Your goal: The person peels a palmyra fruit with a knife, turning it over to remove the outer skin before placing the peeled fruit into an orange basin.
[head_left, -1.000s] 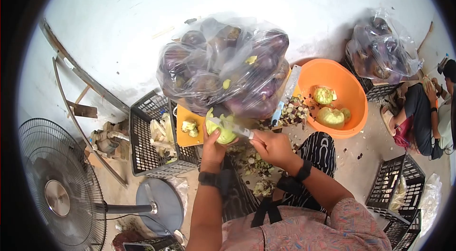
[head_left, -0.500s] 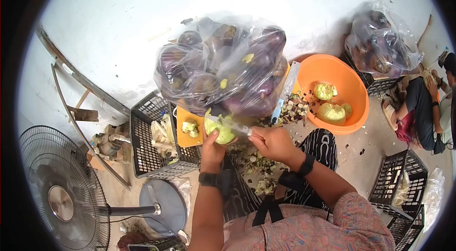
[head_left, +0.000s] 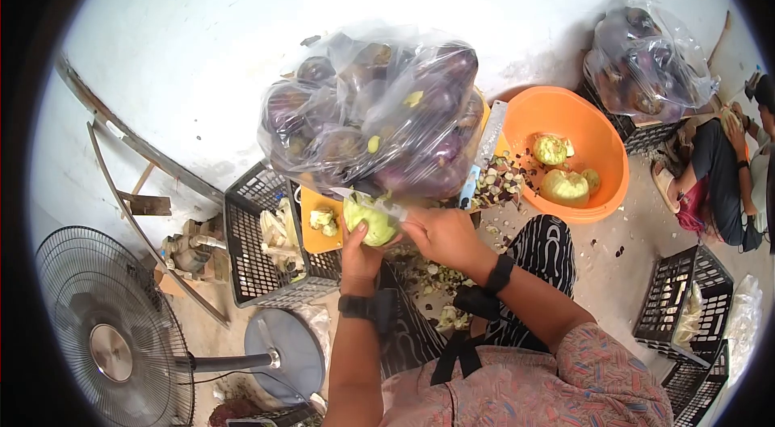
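Observation:
My left hand [head_left: 362, 253] cups a round, peeled pale-green vegetable [head_left: 367, 221] from below, thumb across its near side. In my right hand [head_left: 444, 235] is a knife [head_left: 375, 203], its blade lying against the top of that vegetable; the handle is mostly hidden in the closed fingers. Just beyond both hands, a clear plastic bag [head_left: 367, 116] holds several large purple vegetables. Under the bag, part of a yellow board [head_left: 321, 243] shows, with a pale cut chunk [head_left: 324, 221] on it. Purple-skinned peelings [head_left: 499, 185] lie to the right of the bag.
An orange basin [head_left: 597, 177] with a few peeled vegetables stands at right. Black crates [head_left: 254, 249] stand left and right. A fan [head_left: 113, 346] is at lower left. A second bag [head_left: 646, 64] sits at upper right, near a seated person [head_left: 718, 177]. A blue-handled blade [head_left: 487, 144] leans beside the basin.
My right hand and the knife have shifted slightly left, closer to the vegetable, the blade now lying over its top. My left hand holds it nearly in place. The view has tilted slightly.

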Tool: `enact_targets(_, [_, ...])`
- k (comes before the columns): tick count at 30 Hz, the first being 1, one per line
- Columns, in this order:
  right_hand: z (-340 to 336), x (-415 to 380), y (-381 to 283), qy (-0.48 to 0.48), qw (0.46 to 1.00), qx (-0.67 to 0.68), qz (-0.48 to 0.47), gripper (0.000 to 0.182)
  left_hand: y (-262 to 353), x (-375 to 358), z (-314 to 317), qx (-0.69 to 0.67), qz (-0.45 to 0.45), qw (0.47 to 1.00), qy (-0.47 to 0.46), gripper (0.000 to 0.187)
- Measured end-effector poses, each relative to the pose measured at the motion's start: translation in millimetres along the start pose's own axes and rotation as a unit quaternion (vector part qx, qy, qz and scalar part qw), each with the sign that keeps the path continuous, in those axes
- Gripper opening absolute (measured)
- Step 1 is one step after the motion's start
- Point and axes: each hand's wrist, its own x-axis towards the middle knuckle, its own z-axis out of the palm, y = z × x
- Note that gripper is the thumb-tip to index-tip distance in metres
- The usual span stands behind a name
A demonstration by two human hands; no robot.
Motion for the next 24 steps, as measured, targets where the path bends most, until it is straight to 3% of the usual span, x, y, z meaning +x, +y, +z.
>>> enact_targets(6, [-2, -13, 3, -0.031, 0.999, -0.038, 0.017, 0.021, -2, 1, -4, -0.006, 0.005, 1.000, -0.008, 0.063])
enact_targets(11, [-10, -20, -2, -0.026, 0.997, 0.005, 0.068, 0.016, -3, 0, -4, -0.009, 0.002, 1.000, 0.002, 0.062])
enact_targets(21, [0, -10, 0, -0.011, 0.999, -0.010, 0.032, 0.019, -2, 0, -1, -0.009, -0.001, 1.000, 0.002, 0.062])
enact_targets(24, [4, -2, -3, -0.016, 0.999, -0.009, 0.039, 0.019, 0, -3, 6, 0.047, 0.008, 0.999, 0.014, 0.064])
